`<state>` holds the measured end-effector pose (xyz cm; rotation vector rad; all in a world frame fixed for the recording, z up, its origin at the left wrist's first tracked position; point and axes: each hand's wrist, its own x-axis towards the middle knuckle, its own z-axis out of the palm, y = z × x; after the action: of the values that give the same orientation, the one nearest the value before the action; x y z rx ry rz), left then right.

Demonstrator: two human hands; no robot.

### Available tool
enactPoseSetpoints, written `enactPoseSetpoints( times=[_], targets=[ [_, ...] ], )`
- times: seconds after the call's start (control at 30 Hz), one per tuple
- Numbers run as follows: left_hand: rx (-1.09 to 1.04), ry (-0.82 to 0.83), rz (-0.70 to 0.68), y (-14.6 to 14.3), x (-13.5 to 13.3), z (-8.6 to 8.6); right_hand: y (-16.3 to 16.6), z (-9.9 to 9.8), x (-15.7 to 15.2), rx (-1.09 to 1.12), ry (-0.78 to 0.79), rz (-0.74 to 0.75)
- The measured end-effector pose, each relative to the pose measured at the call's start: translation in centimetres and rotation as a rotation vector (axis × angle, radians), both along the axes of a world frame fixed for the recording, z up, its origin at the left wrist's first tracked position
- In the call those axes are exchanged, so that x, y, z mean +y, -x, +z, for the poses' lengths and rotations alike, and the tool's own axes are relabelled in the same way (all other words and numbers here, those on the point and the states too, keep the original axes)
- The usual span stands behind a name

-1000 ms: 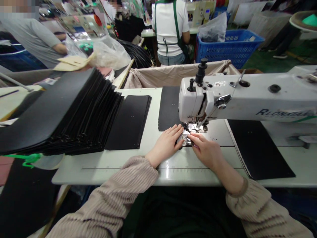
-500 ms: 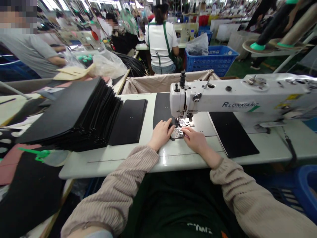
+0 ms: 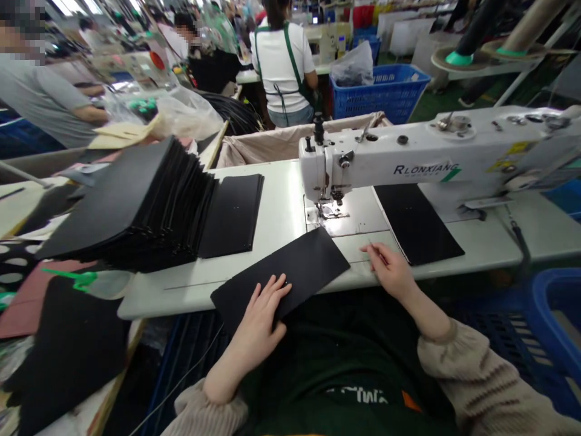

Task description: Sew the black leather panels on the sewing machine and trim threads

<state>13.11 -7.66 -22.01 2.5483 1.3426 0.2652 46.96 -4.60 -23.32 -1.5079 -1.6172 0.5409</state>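
Observation:
My left hand point(image 3: 263, 309) lies with its fingers stretched out over a black rectangular panel point(image 3: 313, 260). The panel sits slanted across the table's front edge, its far corner just in front of the sewing machine's needle area point(image 3: 324, 211). To the right of the panel, apart from it, my right hand point(image 3: 388, 266) is closed in a pinch. A thin, pale tip shows at its fingers, too small to name. Close beyond that hand lies a stack of black panels point(image 3: 417, 224), partly behind the white sewing machine point(image 3: 385, 160).
A tall pile of black panels point(image 3: 118, 200) stands at the left, with a smaller stack point(image 3: 233, 212) beside it. A clear bottle with a green nozzle point(image 3: 106, 284) lies near the table's left corner. Blue baskets point(image 3: 376, 100) and co-workers point(image 3: 284, 66) are beyond the machine.
The black panel has come out from under the machine's needle toward me and turned slantwise. My left hand moved nearer with it; my right hand drew back to the right.

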Motion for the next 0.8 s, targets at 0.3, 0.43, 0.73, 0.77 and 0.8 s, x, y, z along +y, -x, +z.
enactPoseSetpoints(
  times=[0.3,0.43,0.73,0.77,0.8],
  targets=[
    [-0.108,-0.12,-0.093,-8.4,3.5,0.2,-1.9,-1.0,-6.2,0.043,0.067,-0.193],
    [-0.178,-0.119,-0.193,-14.6,3.5,-0.6,-3.4,-1.6,-8.2,-0.037,0.161,-0.269],
    [-0.456,0.106,-0.199,-18.3,4.1,-1.2,-3.0,-1.6,-10.0,-0.327,0.268,-0.227],
    [-0.495,0.148,-0.186,-18.1,4.1,-1.1,-2.7,-1.5,-9.9,-0.346,0.265,-0.201],
    [-0.523,0.18,-0.175,-17.9,4.1,-1.0,-2.5,-1.4,-9.8,-0.365,0.262,-0.174]
  ],
)
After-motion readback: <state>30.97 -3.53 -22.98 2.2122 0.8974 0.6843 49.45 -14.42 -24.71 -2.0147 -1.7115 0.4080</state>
